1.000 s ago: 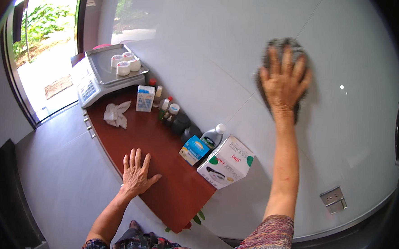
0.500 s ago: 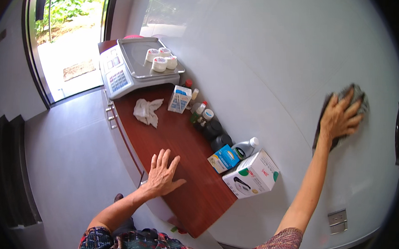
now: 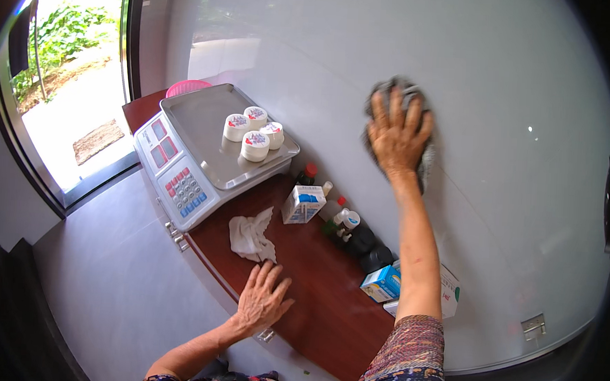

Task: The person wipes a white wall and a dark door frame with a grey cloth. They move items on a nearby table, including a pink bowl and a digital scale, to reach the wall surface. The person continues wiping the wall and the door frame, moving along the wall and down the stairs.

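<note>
My right hand (image 3: 398, 147) presses a crumpled dark grey cloth (image 3: 407, 84) against the pale, glossy wall (image 3: 501, 139), its fingers spread over the cloth. Part of the cloth hangs out below and beside the palm. Lower left, my left hand (image 3: 262, 305) is over the front edge of the reddish-brown wooden top (image 3: 314, 287), open and empty. Its fingertips come close to a rumpled white cloth (image 3: 249, 236) lying on the wood; whether they touch it I cannot tell.
A weighing scale (image 3: 191, 115) with several white round tubs (image 3: 255, 146) stands at the far left. Bottles (image 3: 349, 220), dark jars (image 3: 376, 258), a white carton (image 3: 304, 204) and a blue box (image 3: 381, 283) line the wall. My right forearm partly covers a white box (image 3: 449, 295). A wall socket (image 3: 534, 327) sits lower right.
My right hand has swept the grey cloth leftward along the wall. The view has shifted, with the scale now larger. My left hand now appears nearer the white cloth.
</note>
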`<state>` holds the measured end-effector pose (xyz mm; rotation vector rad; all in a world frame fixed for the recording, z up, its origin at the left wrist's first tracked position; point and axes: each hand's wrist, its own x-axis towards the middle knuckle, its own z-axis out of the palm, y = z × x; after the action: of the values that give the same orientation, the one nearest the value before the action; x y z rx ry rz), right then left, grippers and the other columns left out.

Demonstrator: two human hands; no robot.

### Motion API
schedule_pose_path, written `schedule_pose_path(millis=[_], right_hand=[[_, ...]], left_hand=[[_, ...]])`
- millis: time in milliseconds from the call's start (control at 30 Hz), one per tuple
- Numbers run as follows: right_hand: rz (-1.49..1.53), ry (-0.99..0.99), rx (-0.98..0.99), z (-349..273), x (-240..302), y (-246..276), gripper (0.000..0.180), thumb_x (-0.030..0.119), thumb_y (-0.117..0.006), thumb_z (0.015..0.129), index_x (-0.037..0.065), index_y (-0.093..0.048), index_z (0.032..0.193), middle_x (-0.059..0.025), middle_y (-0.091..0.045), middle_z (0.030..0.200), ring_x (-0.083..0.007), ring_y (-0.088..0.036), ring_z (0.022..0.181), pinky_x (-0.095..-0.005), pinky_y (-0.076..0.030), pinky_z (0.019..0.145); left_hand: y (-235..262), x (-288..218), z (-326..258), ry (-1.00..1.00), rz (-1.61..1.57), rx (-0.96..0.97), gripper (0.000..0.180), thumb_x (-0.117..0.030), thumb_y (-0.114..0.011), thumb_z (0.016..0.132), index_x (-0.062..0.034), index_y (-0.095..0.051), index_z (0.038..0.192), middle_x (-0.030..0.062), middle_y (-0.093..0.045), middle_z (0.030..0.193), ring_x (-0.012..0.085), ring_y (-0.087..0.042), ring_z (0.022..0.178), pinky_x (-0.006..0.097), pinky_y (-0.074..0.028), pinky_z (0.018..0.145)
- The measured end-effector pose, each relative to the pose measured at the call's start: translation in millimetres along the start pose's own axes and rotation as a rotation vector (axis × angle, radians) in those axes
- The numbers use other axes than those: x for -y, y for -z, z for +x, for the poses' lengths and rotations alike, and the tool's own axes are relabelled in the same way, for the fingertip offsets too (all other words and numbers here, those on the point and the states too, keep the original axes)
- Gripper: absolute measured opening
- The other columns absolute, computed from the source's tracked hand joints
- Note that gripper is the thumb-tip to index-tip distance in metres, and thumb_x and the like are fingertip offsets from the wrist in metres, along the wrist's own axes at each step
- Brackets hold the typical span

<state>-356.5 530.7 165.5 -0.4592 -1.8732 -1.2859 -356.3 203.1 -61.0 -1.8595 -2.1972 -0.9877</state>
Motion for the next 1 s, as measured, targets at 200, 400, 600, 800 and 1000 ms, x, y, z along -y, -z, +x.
schedule_pose_path(millis=[200,400,600,800,1000], right_hand=[[0.302,0.396,0.289,-30,35,-10,0.068,0.039,-0.075,0.069,0.033,-0.047,0.131,0.0029,-0.03,0.147,-0.0245,-0.022,0.139,-0.0525,-0.02,0.112],[0.241,0.512,0.28,-53,-40,21,0.075,0.039,-0.076,0.064,0.038,-0.046,0.132,0.0081,-0.033,0.148,-0.0226,-0.024,0.139,-0.0474,-0.017,0.112],[0.066,0.485,0.395,-62,-157,104,0.079,0.036,-0.078,0.063,0.042,-0.044,0.133,0.0085,-0.03,0.149,-0.0244,-0.024,0.137,-0.0481,-0.018,0.11],[0.123,0.538,0.533,-82,-176,120,0.077,0.038,-0.079,0.061,0.048,-0.046,0.13,0.0089,-0.025,0.151,-0.0229,-0.015,0.141,-0.048,-0.012,0.113],[0.392,0.78,0.589,-80,-102,72,0.042,0.029,-0.073,0.064,0.038,-0.062,0.104,0.0073,-0.036,0.145,-0.0209,-0.019,0.141,-0.0484,-0.008,0.114]], left_hand=[[5,5,0,-0.005,-0.11,0.008,0.054,-0.04,-0.072,0.074,-0.0073,-0.058,0.114,0.016,-0.046,0.128,0.0365,-0.038,0.125,0.049,-0.03,0.105],[5,4,1,0.0,-0.126,0.014,0.063,-0.044,-0.075,0.069,-0.0077,-0.057,0.117,0.0168,-0.045,0.13,0.0381,-0.038,0.126,0.051,-0.029,0.105],[2,3,0,-0.008,-0.107,-0.01,0.062,-0.041,-0.075,0.069,-0.0085,-0.056,0.118,0.016,-0.046,0.13,0.0375,-0.038,0.126,0.05,-0.029,0.106],[1,-2,1,0.057,-0.069,0.009,0.06,-0.045,-0.072,0.072,-0.0125,-0.056,0.119,0.0122,-0.044,0.131,0.0334,-0.035,0.127,0.048,-0.026,0.107],[2,-6,2,0.081,-0.025,-0.013,0.059,-0.043,-0.073,0.07,-0.0145,-0.056,0.119,0.0102,-0.045,0.129,0.0313,-0.036,0.127,0.045,-0.027,0.107]])
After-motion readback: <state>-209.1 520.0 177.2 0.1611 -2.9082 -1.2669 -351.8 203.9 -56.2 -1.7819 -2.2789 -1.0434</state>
